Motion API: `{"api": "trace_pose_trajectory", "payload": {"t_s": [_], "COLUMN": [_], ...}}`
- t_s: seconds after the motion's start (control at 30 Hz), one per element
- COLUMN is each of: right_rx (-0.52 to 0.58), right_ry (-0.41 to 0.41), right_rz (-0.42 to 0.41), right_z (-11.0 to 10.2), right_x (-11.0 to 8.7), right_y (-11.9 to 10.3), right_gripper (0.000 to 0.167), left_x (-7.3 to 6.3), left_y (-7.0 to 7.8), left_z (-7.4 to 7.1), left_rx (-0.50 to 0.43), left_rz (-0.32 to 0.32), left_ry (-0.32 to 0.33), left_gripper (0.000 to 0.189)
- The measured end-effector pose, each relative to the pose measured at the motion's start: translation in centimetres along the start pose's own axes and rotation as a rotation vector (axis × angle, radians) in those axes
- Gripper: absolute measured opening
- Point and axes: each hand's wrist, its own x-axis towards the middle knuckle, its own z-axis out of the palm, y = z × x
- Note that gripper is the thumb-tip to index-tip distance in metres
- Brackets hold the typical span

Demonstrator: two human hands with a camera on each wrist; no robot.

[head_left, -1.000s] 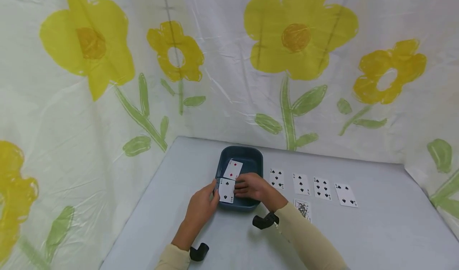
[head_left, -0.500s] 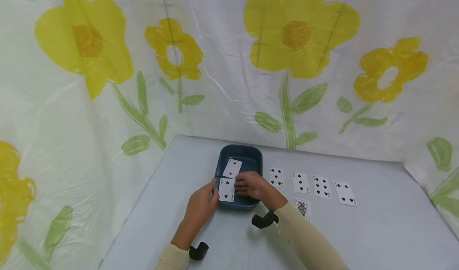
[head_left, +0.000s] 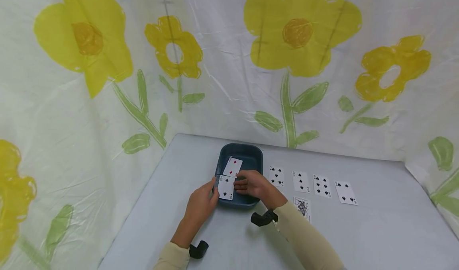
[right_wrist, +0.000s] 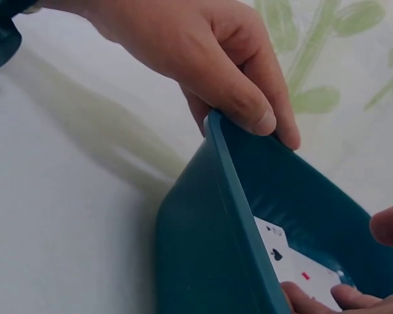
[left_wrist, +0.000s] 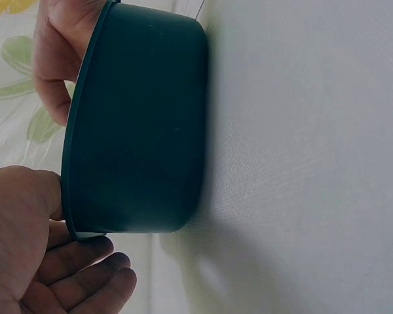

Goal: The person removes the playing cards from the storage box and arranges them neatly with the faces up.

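Observation:
A dark teal plastic tub (head_left: 257, 158) stands on the table. Its left rim is pinched by my left hand (head_left: 202, 200), thumb over the edge; the left wrist view shows the hand's other fingers (left_wrist: 85, 268) extended beside the tub. Inside lies a two of spades (head_left: 226, 187), overlapping the lower end of a red diamond card (head_left: 233, 166). My right hand (head_left: 254, 184) reaches over the tub's right side, fingers relaxed with their tips at the spade card's right edge. In the right wrist view its thumb (right_wrist: 390, 226) stands apart from the fingers. Part of the tub's floor is hidden by this hand.
Right of the tub, several spade cards (head_left: 300, 182) lie face up in a row. Below them is a figure card (head_left: 302, 207), partly covered by the right sleeve (head_left: 305, 232). A flower-printed sheet (head_left: 229, 63) hangs behind the table (head_left: 380, 230).
The head view has shifted very slightly, so the scene sits a little higher in it. Hands, tub and cards keep nearly the same places relative to each other.

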Motion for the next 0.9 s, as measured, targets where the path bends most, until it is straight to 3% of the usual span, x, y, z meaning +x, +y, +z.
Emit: {"api": "trace_pose_trajectory", "payload": {"t_s": [0.5, 0.7, 0.9], "right_rx": [0.024, -0.007, -0.072], "right_ry": [-0.013, -0.02, -0.009], "right_rz": [-0.034, -0.02, -0.017], "right_z": [-0.2, 0.2, 0.7], "right_x": [0.0, 0.5, 1.1], "right_y": [0.2, 0.6, 0.9], "right_gripper": [0.046, 0.045, 0.044], "left_x": [0.1, 0.0, -0.1], "left_y": [-0.1, -0.1, -0.1], "left_z": [0.1, 0.2, -0.1], "left_rx": [-0.019, -0.018, -0.018], "left_rz": [-0.016, -0.03, -0.001], "left_ry": [-0.016, -0.029, -0.014], "left_gripper": [0.045, 0.046, 0.044]}}
